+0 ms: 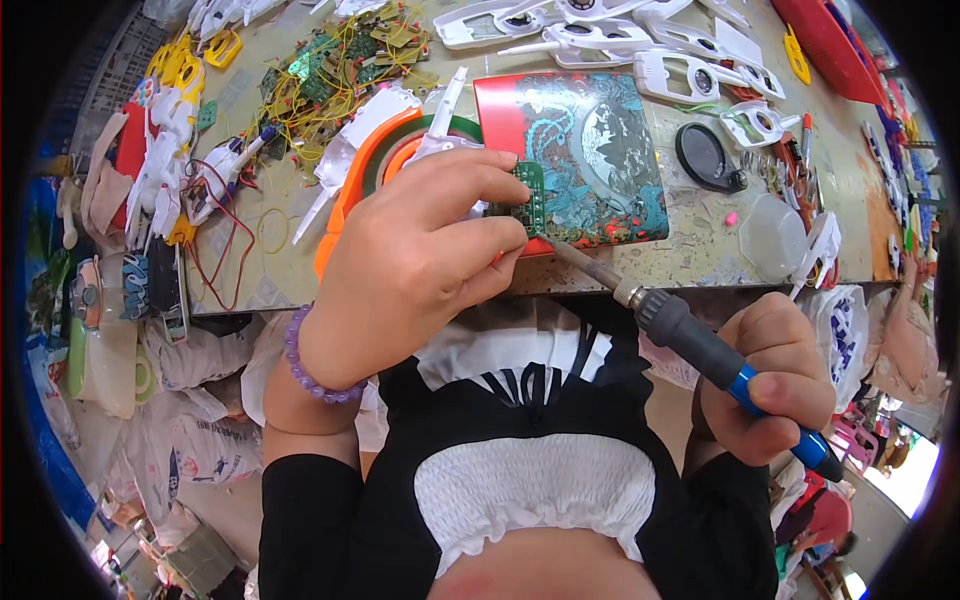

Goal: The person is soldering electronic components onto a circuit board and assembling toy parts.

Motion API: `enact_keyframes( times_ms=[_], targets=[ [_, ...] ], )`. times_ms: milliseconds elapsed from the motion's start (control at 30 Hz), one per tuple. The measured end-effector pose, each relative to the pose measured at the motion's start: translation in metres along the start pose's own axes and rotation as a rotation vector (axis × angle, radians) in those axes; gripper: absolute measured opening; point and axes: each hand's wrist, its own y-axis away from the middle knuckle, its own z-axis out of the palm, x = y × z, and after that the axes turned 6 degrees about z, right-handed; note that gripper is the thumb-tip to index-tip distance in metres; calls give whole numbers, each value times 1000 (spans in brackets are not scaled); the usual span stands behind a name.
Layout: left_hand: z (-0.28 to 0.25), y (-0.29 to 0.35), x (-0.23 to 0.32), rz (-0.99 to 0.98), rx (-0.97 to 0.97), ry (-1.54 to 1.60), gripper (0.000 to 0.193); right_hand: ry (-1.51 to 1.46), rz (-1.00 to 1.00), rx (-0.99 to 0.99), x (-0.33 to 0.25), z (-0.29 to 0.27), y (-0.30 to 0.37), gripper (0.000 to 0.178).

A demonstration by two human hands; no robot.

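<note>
My left hand (415, 230), with a purple bead bracelet at the wrist, pinches a small green circuit board (531, 198) over a red and teal printed panel (600, 150). My right hand (775, 385) grips the blue and black handle of a soldering iron (690, 335). Its tip meets or nearly meets the lower edge of the board; exact contact is too small to tell. Partly hidden behind my left hand are an orange and green ring-shaped thing (345, 205) and a white plastic part (447, 105).
A heap of green circuit boards with yellow wires (320, 75) lies at the far left of the table. White plastic housings (590, 40) cover the far right. A round black lid-like piece (705, 155) and a clear dish (770, 238) sit right of the panel. Bags (200, 450) hang below left.
</note>
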Motion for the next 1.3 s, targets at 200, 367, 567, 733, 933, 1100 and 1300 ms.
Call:
enact_keyframes(
  times_ms=[200, 367, 567, 733, 933, 1100, 1300],
  targets=[
    [-1, 0, 0, -6, -3, -8, 17, -34, 282, 75, -3, -4, -3, 35],
    [0, 0, -3, 42, -4, -4, 16, -38, 247, 344, 5, -24, 9, 37],
    [0, 0, -2, 42, 0, 7, 15, 194, 211, -79, 28, 8, -12, 29],
    [-1, 1, -1, 14, -9, 17, 15, 369, 270, -340, 35, 49, -35, 28],
    [1, 3, 5, -34, 73, -46, 24, 323, 379, -371, 40, 58, -38, 27],
    [-3, 28, 8, -160, 255, -11, 39, 291, 395, -347, 42, 58, -38, 28],
    [6, 34, 14, -157, 267, -116, 26, 302, 481, -382, 39, 58, -40, 28]
  ],
)
